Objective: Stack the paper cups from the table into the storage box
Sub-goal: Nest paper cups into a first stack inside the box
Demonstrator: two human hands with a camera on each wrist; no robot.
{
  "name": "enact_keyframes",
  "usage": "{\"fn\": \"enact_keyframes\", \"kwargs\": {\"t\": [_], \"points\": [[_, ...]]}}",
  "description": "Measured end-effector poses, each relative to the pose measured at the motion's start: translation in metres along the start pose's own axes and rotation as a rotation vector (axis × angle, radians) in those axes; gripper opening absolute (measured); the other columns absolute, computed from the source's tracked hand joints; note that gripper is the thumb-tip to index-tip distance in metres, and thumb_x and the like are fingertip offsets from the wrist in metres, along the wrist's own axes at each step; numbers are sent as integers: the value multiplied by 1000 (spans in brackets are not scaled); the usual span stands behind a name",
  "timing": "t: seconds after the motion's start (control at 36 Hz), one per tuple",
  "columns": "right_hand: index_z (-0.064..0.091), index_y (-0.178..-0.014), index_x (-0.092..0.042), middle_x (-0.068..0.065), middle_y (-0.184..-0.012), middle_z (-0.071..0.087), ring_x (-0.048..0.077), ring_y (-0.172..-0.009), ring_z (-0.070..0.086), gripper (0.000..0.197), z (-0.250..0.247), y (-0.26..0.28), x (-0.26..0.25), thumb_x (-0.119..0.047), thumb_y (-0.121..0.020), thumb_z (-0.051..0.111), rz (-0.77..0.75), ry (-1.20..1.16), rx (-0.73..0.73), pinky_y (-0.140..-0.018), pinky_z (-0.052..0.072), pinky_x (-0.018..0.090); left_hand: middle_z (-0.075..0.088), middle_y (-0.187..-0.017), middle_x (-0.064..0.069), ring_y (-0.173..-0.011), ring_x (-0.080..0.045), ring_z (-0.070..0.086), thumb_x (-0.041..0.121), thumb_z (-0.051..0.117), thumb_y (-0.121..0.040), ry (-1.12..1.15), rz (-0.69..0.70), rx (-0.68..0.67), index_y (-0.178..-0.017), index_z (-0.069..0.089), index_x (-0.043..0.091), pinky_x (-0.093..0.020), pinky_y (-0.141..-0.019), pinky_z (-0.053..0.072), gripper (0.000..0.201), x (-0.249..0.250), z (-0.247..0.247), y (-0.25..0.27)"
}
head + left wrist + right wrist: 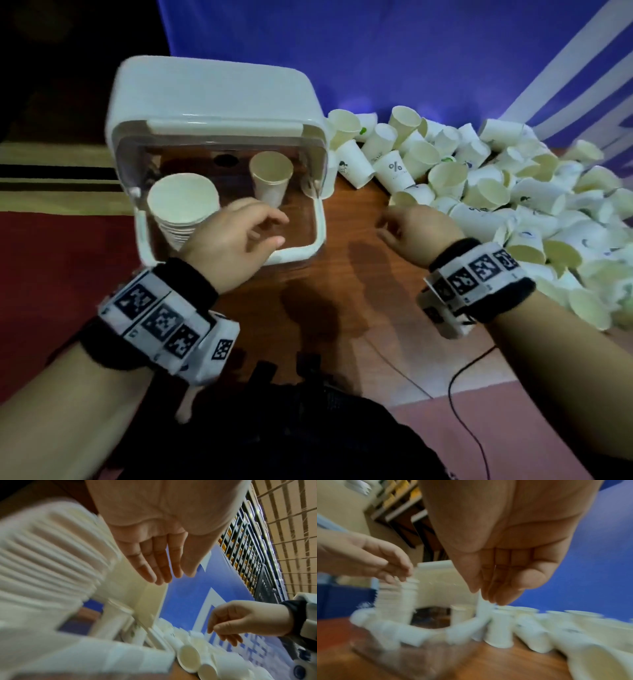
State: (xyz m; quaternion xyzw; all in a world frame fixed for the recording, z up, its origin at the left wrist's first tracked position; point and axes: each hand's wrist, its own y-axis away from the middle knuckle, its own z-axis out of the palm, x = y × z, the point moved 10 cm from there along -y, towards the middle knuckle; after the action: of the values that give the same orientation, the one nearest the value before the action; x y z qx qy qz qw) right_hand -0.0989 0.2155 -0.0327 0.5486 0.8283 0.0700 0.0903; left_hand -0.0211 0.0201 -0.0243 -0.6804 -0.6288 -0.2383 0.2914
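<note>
A white storage box [319, 219] with clear walls stands open on the wooden table [359, 281], its lid [212, 92] tipped back. Inside, a tall stack of paper cups [183, 205] stands at the left and a short cup stack [271, 178] at the back right. My left hand [279, 229] hovers over the box's front, just right of the tall stack, with relaxed fingers and nothing in it. The left wrist view shows straight fingers [159, 563] beside the blurred stack [51, 555]. My right hand [394, 222] hangs empty over the table, at the edge of the loose cup pile [496, 192].
The loose white cups spread over the table's right side up to a blue backdrop [376, 51]. A thin black cable [462, 387] runs across the near right corner. Bare wood lies between the box and the pile. A red and striped floor [61, 240] shows on the left.
</note>
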Motion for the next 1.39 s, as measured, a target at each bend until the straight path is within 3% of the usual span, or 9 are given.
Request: {"fn": "enact_keyframes", "kwargs": {"t": [0.14,0.28,0.36,0.47,0.61,0.83,1.03,1.25,1.39], "points": [[50,-120,-20,6,-116,56,26,-106,54,39,31,38,122,-40,-86,55,230,140,-207,-85,46,35,53,-106,8,-88,-5,53,23,56,-88,54,-102,-128,-113,59,24,-1,-64,36,25,21,87,-41],[43,-121,-13,9,-112,56,29,-101,57,39,68,51,170,-33,-89,52,190,300,-390,-75,45,36,60,-117,0,-93,-17,61,26,56,-88,172,-255,-139,-121,55,17,-32,-89,48,34,35,165,-87],[41,-123,-9,12,-115,54,30,-104,56,31,77,42,182,-21,-94,40,92,345,-387,-71,38,35,63,-116,-5,-98,-23,62,34,54,-89,245,-351,-108,-123,52,14,-41,-90,50,41,45,207,-120],[45,-121,-9,11,-118,54,31,-108,55,30,73,27,185,-18,-95,34,-65,363,-328,-71,36,35,67,-103,-10,-78,-21,61,45,48,-90,254,-440,-71,-122,54,9,-35,-84,51,48,54,247,-159],[46,-121,-8,10,-119,55,29,-109,55,31,52,18,189,-13,-97,28,-144,327,-189,-72,37,33,66,-84,-17,-89,-32,60,40,47,-91,147,-461,-19,-89,63,2,-34,-72,40,42,62,265,-188],[47,-122,-13,10,-119,54,28,-106,53,30,27,10,220,-17,-95,37,-58,113,-108,-70,32,28,65,-93,-22,-93,-36,59,21,50,-86,126,-461,57,-88,61,2,-41,-85,47,21,61,246,-188],[55,-112,-13,9,-98,63,27,-90,58,26,-9,14,213,-21,-92,42,-12,-44,60,-67,38,28,64,-80,-14,-86,-31,59,23,45,-92,-18,-270,121,-98,57,5,-32,-74,39,22,88,170,-162],[58,-105,-8,1,-75,55,21,-75,51,21,-59,23,146,-21,-90,49,-54,-246,247,-64,35,28,65,-70,2,-69,-16,65,30,53,-89,7,-115,215,-93,60,19,-32,-75,51,13,89,50,-96],[59,-101,-12,-4,-68,52,20,-74,52,16,-71,20,78,-20,-89,52,-110,-355,304,-66,41,30,61,-84,6,-80,-11,56,27,58,-87,-154,34,315,-93,69,18,-21,-72,35,16,79,-33,-39]]}}
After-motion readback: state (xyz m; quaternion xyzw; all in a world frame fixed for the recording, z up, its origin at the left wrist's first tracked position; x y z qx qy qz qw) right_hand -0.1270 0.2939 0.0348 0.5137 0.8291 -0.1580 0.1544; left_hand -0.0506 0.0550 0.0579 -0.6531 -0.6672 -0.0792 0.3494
